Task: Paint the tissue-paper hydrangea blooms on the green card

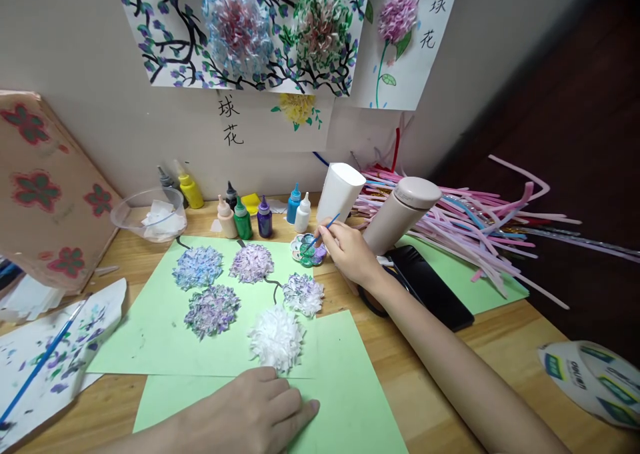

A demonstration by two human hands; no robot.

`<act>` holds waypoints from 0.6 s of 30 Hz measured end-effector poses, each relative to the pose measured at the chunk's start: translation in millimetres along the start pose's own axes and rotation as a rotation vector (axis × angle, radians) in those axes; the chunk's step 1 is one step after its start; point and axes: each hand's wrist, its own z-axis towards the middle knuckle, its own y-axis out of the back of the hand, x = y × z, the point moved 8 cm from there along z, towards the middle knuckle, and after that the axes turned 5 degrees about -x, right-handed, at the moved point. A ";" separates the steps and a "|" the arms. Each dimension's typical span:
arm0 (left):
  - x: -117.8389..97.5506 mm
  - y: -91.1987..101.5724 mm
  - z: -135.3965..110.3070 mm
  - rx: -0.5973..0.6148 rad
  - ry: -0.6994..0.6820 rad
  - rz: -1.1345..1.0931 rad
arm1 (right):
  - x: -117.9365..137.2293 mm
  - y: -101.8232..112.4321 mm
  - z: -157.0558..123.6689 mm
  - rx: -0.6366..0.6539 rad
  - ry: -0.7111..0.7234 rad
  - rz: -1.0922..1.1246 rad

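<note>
My right hand (345, 249) is closed around a thin blue paintbrush (325, 227). The brush tip reaches down to a flower-shaped paint palette (306, 254) with white, green and purple wells. Palm down, my left hand (273, 407) lies on the light green paper (350, 374), just below a white ruffled paper flower (277, 339). Its fingers are partly bent, with nothing visible in them. Around it on the green sheet are a blue ruffled flower (198, 267), a pale purple one (251, 263), a darker purple one (213, 311) and a half-tinted one (303, 294).
Several paint bottles (243, 219) line the wall beside a clear bowl (150, 217). A white container (340, 191), a beige tumbler (400, 217), a black phone (433, 287) and pipe cleaners (465, 234) stand right. A tape roll (593, 381) lies far right; another brush (47, 354) rests left on paint-stained paper.
</note>
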 end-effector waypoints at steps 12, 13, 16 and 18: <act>0.8 0.3 -0.9 -0.016 0.013 0.004 | 8.7 7.4 -3.2 -0.114 0.080 -0.013; 0.7 0.2 -0.9 -0.011 0.012 0.002 | 8.7 6.2 -3.2 -0.102 0.084 -0.016; 1.0 0.1 -0.6 0.004 0.016 -0.002 | 8.2 3.5 -3.3 -0.077 0.089 -0.030; 0.8 0.3 -0.3 0.009 0.013 -0.005 | 7.8 6.8 -3.4 -0.120 0.088 -0.018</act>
